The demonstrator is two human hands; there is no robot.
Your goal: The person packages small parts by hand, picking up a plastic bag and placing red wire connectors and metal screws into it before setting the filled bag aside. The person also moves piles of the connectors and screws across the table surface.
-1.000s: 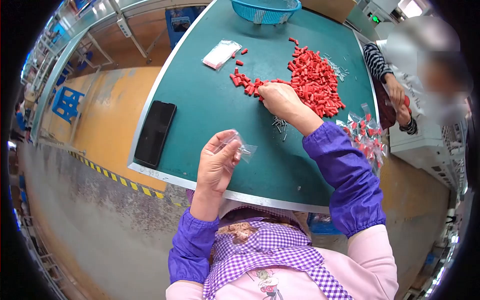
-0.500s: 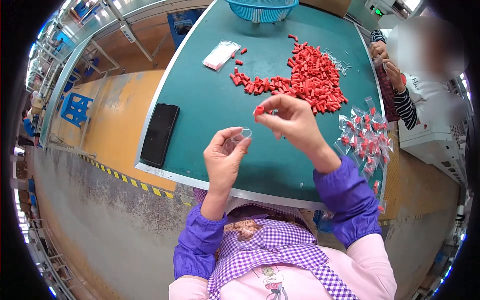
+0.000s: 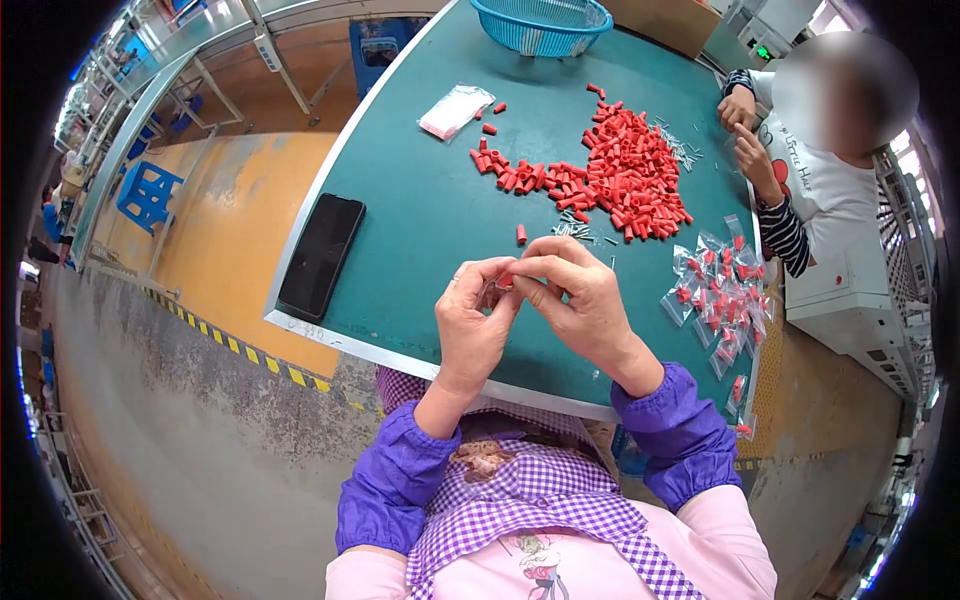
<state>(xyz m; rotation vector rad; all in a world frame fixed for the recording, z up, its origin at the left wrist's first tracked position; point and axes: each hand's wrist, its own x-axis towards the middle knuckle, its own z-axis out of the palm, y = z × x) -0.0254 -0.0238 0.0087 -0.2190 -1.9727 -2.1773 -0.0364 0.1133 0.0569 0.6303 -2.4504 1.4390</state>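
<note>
My left hand (image 3: 472, 322) is closed in a pinch on a small clear plastic bag (image 3: 489, 297), mostly hidden by the fingers. Against it, my right hand (image 3: 582, 302) pinches a red plastic cap (image 3: 505, 281) at the bag, and the fingertips of both hands meet there. Just beyond them a single red cap (image 3: 521, 234) lies on the green tabletop (image 3: 420, 215). Small silver screws or pins (image 3: 574, 226) lie behind my right hand, by the big heap of red caps (image 3: 635, 170).
Filled clear bags (image 3: 722, 290) spread along the right side. A phone (image 3: 322, 255) and a stack of clear bags (image 3: 456, 111) lie on the left. A blue basket (image 3: 545, 28) stands at the far edge; more silver pins (image 3: 682, 148) lie near a person (image 3: 815, 165) across the table.
My right hand has moved down and left, bringing the red cap to the bag in my left hand. The two hands now meet. The other person's hands have shifted.
</note>
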